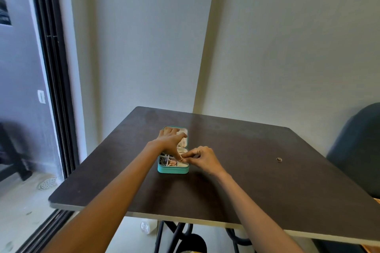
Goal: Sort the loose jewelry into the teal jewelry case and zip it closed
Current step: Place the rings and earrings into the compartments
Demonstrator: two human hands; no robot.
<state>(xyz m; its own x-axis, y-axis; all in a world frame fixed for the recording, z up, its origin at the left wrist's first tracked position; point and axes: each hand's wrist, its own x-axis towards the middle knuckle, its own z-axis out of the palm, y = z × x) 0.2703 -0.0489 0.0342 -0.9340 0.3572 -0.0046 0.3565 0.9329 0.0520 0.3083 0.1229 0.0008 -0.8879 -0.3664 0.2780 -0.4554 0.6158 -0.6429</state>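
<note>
Bare table (267, 181) right — lone ring (278, 159)

Soft daylight comes in from the glass door (51, 88) on my left, leaving the room fairly dim and evenly lit. The dark table (267, 181) shows a faint sheen near its far edge. Shadows are weak. The wide lens bends the door frame, and the left edge looks smeared and blurry.

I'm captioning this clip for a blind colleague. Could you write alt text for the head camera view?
Both hands, left and right, pinch a small gold piece over an open teal jewelry case on a dark table. A lone ring lies on the table far to the right.
</note>
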